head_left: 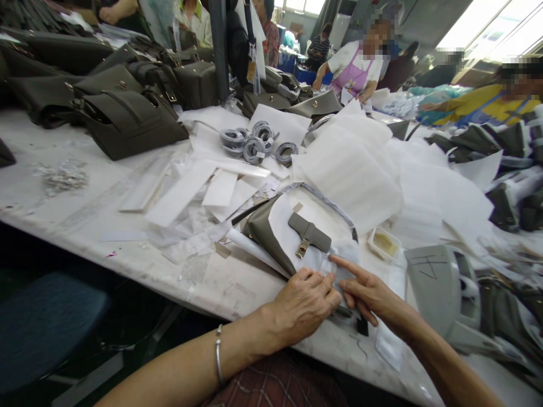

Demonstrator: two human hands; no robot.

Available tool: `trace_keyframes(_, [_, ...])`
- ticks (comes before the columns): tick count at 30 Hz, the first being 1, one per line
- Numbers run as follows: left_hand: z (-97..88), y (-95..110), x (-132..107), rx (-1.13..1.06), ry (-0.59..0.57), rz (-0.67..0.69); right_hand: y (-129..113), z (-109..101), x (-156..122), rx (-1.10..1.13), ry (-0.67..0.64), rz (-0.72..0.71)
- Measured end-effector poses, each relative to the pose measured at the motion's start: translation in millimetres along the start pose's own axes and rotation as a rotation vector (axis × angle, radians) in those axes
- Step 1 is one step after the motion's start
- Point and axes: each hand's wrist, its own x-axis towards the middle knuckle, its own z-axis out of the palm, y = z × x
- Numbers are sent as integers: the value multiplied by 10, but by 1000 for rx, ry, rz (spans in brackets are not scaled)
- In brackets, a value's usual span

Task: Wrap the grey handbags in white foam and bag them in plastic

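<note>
An olive-green handbag lies on the table in front of me, its front mostly covered by white wrapping paper. A flap tab with a gold clasp shows over the paper. The bag's strap arches behind it, wrapped in clear plastic. At the bag's near edge my left hand is closed, its fingers bent together on the paper. My right hand rests at the near right corner, index finger stretched over the paper and the other fingers apart. The hands hide part of the lower edge.
Plastic-wrapped strap coils sit beyond the bag, beside stacked white sheets. A small plastic tub and a grey tape dispenser stand to the right. Dark handbags fill the back left. Co-workers are across the table.
</note>
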Motion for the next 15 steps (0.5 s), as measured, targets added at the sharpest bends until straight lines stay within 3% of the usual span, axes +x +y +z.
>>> trace_keyframes(11, [0,9,4,53,-53,5,-61,31,32,-133,67,4])
trace_keyframes(15, [1,15,5,30,-22,-2,-51,36,67,-247,141,10])
